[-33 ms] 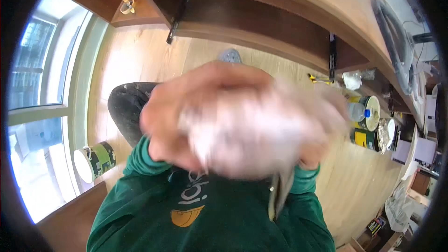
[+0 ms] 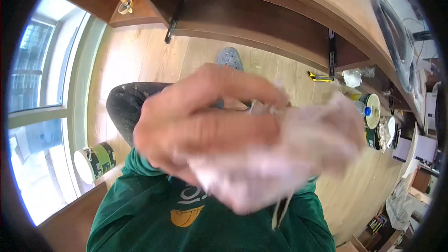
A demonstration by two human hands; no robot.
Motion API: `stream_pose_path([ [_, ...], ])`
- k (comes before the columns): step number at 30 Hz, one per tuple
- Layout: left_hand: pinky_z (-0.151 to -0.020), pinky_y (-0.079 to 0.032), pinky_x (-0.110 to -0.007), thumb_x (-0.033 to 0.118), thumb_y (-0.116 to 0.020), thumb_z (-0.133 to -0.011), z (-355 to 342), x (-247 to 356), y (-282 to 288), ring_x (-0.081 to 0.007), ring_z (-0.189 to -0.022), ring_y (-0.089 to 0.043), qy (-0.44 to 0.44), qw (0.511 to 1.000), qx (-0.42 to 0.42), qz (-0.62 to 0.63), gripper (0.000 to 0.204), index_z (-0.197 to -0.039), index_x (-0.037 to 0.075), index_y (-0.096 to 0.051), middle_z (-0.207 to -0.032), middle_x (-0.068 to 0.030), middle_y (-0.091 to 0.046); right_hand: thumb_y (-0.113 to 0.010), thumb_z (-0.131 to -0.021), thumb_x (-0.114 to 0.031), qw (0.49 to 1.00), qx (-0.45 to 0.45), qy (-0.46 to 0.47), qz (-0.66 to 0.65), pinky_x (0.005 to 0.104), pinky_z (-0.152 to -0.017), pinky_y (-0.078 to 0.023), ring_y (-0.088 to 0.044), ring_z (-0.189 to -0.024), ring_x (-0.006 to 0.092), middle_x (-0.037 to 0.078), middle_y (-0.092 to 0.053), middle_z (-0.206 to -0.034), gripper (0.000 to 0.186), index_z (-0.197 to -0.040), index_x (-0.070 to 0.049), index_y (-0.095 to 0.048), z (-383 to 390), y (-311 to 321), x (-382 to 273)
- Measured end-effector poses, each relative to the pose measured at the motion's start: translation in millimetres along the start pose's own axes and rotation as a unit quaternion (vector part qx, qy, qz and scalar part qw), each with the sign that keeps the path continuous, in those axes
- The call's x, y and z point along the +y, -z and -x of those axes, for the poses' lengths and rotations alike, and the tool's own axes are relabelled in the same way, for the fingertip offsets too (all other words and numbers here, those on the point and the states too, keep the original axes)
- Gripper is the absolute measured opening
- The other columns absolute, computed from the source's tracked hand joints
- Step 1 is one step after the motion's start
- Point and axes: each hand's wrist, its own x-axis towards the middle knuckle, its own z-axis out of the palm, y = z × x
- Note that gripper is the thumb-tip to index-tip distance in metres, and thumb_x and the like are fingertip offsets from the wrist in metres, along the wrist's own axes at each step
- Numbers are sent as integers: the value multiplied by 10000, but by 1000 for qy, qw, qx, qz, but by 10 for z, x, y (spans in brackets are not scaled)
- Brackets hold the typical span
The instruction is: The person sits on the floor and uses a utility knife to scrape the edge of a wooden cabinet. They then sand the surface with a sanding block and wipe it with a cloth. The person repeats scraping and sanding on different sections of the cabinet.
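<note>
Okay, so the middle of the view is mostly motion blur, but the left hand (image 2: 205,130) is big and easy to spot. Its fingers are clamped on a crumpled pinkish-white cloth (image 2: 252,172), with the top finger arched up so there's a gap between it and the ones lying flat along the fabric. The cloth is bunched up in front of the green sweatshirt (image 2: 214,233), spreading from under that hand over to the right. As for the right hand, it's lost in the blur and folds, so I can't tell if its fingers are apart or together; just a bit of green cuff (image 2: 310,185) pokes out below the cloth on that side.

On the far side there's a wooden desk (image 2: 261,18) with an open bay and black drawer slides (image 2: 332,56) at both ends. Near the right-hand one, a yellow and black utility knife (image 2: 320,78) lies on the wood-look floor (image 2: 350,196). Further right you've got a clear bottle with a blue cap (image 2: 367,111) just beside an open tub (image 2: 373,100). Left side: a white-lidded bucket (image 2: 103,157) by the window (image 2: 42,84). One grey clog (image 2: 228,58) shows beyond the left hand, and a dark, paint-flecked trouser knee (image 2: 128,102) is left of it.
</note>
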Motion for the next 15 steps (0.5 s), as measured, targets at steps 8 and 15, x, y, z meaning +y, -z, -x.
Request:
stream_pose_path([
  [8,-817,-514,-299,73,-611,-840,219,-689,-667,-156,-886,-644,425,834,-28,350,278,-1085,-58,-628,-1080,-79,-668,-722,-846,-118,953,82,-284,61,185,-532,-368,-462,-618,14,-68,-583,-671,237,-1051,-7,-683,123,280,786],
  [15,-738,-489,-317,104,-666,-826,-157,-1765,-422,-207,-855,-626,105,980,132,-106,230,-1056,93,-649,-1001,-100,-652,-599,-942,-314,892,302,-324,92,214,-570,-369,-473,-659,53,-19,-585,-775,311,-1032,-34,-701,676,1465,1386],
])
